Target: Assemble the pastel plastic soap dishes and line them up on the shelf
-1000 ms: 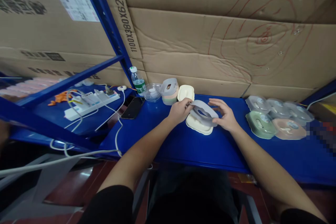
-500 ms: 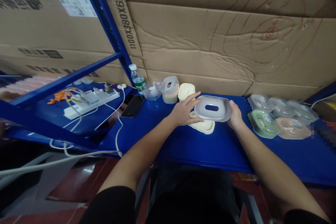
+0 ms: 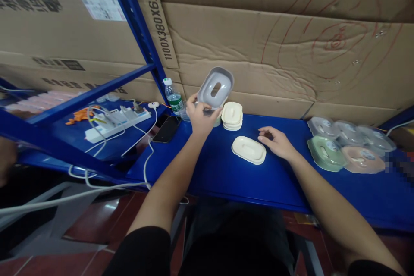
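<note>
My left hand (image 3: 201, 116) grips the lower edge of a grey plastic cover (image 3: 223, 97) with an oval slot in its middle. The cover is tilted up at the back of the desk, above a container that it mostly hides. My right hand (image 3: 276, 142) is empty, its fingers loosely bent and apart, just above the desk. Left of it lies an oblong cream plastic lid (image 3: 249, 150) with a raised inner rim. A small stack of cream lids (image 3: 232, 115) stands behind, to the right of my left hand.
A water bottle (image 3: 174, 99), a black phone (image 3: 166, 129) and a white power strip (image 3: 119, 125) with cables are at left. Several clear-covered containers, including a green one (image 3: 326, 153) and a pink one (image 3: 364, 159), sit at right. A blue post (image 3: 137, 21) rises at left; cardboard (image 3: 239, 47) lines the back.
My left hand has carried the grey cover left and back, tilting it up. My right hand has let go of it and stays near the cream lid, which now shows fully.
</note>
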`<state>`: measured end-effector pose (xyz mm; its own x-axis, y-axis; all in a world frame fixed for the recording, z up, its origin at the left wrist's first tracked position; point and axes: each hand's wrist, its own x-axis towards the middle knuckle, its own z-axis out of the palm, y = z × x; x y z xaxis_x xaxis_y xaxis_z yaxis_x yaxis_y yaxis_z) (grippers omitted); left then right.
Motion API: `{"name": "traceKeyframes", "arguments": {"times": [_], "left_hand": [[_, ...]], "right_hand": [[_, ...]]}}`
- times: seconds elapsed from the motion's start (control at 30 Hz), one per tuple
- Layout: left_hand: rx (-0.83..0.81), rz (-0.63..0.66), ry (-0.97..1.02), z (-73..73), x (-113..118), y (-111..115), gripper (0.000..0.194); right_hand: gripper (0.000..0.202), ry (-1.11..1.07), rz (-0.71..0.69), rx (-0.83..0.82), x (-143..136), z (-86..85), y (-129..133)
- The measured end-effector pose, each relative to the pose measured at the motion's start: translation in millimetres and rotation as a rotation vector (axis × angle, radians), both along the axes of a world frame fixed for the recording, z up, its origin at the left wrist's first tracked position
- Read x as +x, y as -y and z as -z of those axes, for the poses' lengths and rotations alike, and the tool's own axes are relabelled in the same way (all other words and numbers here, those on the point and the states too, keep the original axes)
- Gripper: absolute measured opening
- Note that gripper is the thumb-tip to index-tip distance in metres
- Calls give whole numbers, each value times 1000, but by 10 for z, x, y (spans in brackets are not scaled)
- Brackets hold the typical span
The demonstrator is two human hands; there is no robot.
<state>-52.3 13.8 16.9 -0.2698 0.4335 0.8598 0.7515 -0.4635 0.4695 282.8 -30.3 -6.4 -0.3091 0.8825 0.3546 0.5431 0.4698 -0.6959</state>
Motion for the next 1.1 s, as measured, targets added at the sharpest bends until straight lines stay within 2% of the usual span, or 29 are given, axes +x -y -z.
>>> {"name": "traceKeyframes", "arguments": {"times": [0.17, 0.3, 0.4, 0.6, 0.73, 0.87, 1.0, 1.1], "left_hand": [[-145, -102, 77, 60, -61, -80, 37], [-258, -126, 91, 91, -22, -66, 38], [-294, -87, 70, 114, -15, -74, 38], [-254, -25, 57, 188, -100, -187, 37], [-263, -47, 83, 201, -153, -240, 42], [-339, -20, 10, 205, -147, -227, 61], [-319, 61, -22, 227, -158, -244, 89], [-301, 91, -18, 232, -190, -262, 96]], "right_hand": [[44, 245, -145, 67, -22, 16, 23], [48, 350, -125, 62, 3, 17, 17], [49, 436, -108, 10, 30, -2, 7], [22, 536, -93, -84, 19, -83, 38], [17, 548, -64, -104, -4, -119, 72], [20, 546, -31, -125, -9, -121, 74], [22, 521, -21, -126, -5, -119, 63], [22, 500, -29, -113, -4, -115, 57]]}}
